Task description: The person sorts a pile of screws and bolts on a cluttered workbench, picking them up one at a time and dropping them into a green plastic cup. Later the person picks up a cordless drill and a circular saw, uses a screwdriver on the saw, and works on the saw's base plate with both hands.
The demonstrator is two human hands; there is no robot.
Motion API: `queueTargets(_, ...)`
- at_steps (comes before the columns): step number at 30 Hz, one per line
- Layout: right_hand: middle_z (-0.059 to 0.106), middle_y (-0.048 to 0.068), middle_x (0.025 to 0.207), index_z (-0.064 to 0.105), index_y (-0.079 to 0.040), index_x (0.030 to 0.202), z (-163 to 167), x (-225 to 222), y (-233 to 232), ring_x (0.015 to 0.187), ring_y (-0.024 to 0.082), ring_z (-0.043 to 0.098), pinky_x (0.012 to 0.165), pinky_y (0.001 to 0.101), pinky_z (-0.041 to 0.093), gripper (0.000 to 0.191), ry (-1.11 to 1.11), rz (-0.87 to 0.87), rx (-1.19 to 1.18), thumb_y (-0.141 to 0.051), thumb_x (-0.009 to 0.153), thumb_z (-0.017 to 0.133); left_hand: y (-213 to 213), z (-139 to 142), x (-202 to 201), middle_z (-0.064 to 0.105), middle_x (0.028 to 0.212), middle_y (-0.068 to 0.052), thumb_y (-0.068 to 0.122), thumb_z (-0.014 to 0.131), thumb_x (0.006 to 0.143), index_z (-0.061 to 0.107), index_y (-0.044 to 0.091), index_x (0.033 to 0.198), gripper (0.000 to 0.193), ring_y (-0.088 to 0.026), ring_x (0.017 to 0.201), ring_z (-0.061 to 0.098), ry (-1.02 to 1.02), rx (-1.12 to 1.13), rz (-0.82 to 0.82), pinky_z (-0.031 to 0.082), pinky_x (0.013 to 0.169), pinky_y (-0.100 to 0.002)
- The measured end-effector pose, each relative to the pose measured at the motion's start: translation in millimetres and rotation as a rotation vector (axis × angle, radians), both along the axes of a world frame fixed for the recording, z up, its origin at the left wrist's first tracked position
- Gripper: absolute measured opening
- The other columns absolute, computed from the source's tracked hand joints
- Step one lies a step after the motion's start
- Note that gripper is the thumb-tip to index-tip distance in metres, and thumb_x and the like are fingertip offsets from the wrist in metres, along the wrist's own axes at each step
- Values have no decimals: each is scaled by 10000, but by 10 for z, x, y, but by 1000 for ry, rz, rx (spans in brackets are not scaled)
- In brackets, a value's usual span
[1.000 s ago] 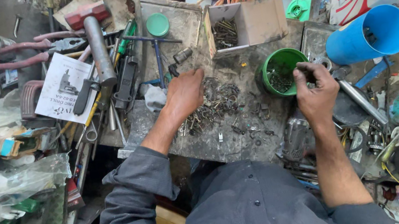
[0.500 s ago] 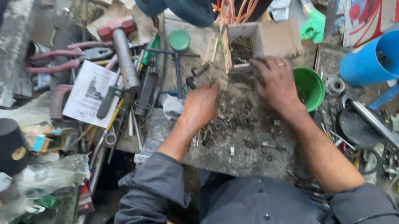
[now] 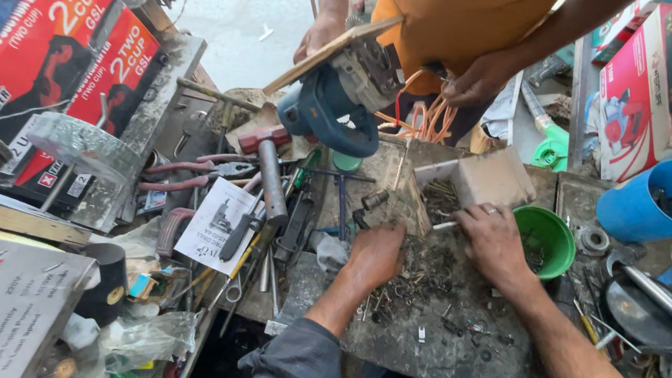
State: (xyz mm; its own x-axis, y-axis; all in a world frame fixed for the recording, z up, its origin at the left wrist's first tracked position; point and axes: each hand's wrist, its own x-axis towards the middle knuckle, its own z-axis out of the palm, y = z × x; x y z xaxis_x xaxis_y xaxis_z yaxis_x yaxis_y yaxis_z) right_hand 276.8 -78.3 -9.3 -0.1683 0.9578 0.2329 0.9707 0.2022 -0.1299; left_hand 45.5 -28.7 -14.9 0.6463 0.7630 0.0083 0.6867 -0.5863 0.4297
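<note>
Screws [image 3: 423, 283] lie heaped on the workbench [image 3: 469, 348]; the left hand [image 3: 375, 256] rests loosely curled on them, the right hand [image 3: 492, 241] pinches some near the green cup [image 3: 551, 229]. Most remain unsorted.

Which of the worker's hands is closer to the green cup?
The right hand. It rests on the screw pile right beside the green cup, almost touching its rim. The left hand is farther away, on the other side of the pile.

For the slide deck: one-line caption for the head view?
Both hands, left hand and right hand, sift a pile of screws beside a green cup.
</note>
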Motion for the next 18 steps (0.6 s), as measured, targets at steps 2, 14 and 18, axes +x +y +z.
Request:
queueTargets(2,684,41,1062,717,-155,1099,-39,8,-70,1084,247,624,971,432,439,416,-8,9,-38,-107,686,694,0,18,0,692,964,-208,188,767,760,584,0,1153,472,-427,912,690,17,7,-3,553,740,-552)
queueTargets(14,698,95,1142,707,-97,1142,37,87,-538,1115,294,643,988,452,471,342,365,-17,216,-168,809,738,-40,-39,-51,675,972,-203,220,799,777,589,10,1210,526,-421,939,670,-41,17,-34,532,755,-547)
queueTargets(18,663,136,1248,691,-86,1192,117,353,-772,1177,349,618,1020,467,460,393,351,-195,266,-221,830,763,-63,-72,-40,657,997,-219,207,780,785,580,-9,1212,519,-427,937,658,-34,31,-44,526,746,-546)
